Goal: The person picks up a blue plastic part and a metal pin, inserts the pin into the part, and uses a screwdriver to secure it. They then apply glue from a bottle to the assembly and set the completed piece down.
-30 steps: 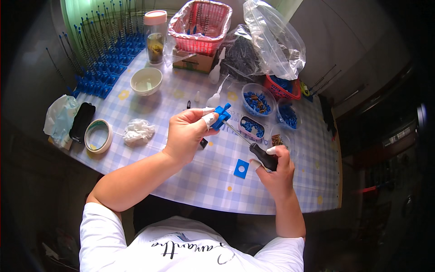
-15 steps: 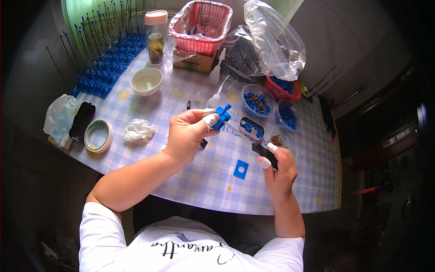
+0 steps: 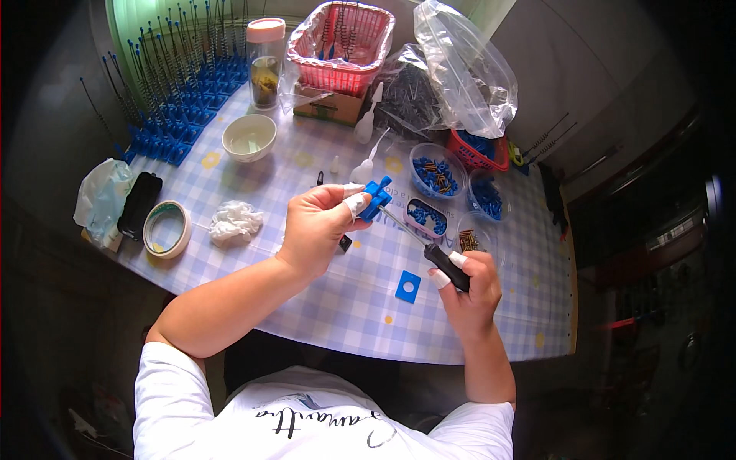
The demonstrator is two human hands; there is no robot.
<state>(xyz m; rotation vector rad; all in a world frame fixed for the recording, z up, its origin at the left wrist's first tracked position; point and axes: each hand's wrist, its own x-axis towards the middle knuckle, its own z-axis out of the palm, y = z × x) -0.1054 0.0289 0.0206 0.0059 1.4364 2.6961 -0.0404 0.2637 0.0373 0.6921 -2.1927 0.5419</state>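
Screwdriver [image 3: 438, 261] within clamped right fingers [image 3: 478, 265], tip [image 3: 383, 209] at blue part [image 3: 375, 201] between tight left fingers [image 3: 355, 204].

A checked tablecloth [image 3: 330, 310] covers the table [image 3: 537, 307], carrying a holed blue plate [image 3: 406, 297] at five o'clock, tape roll [image 3: 181, 246] and crumpled wad [image 3: 235, 222] at nine, white bowl [image 3: 249, 139] at ten, cardboard box [image 3: 328, 108] at twelve, clear round tub [image 3: 415, 182] at two.

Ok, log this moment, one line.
left hand: holds blue part; right hand: holds screwdriver, tip at blue part; blue plate: on table
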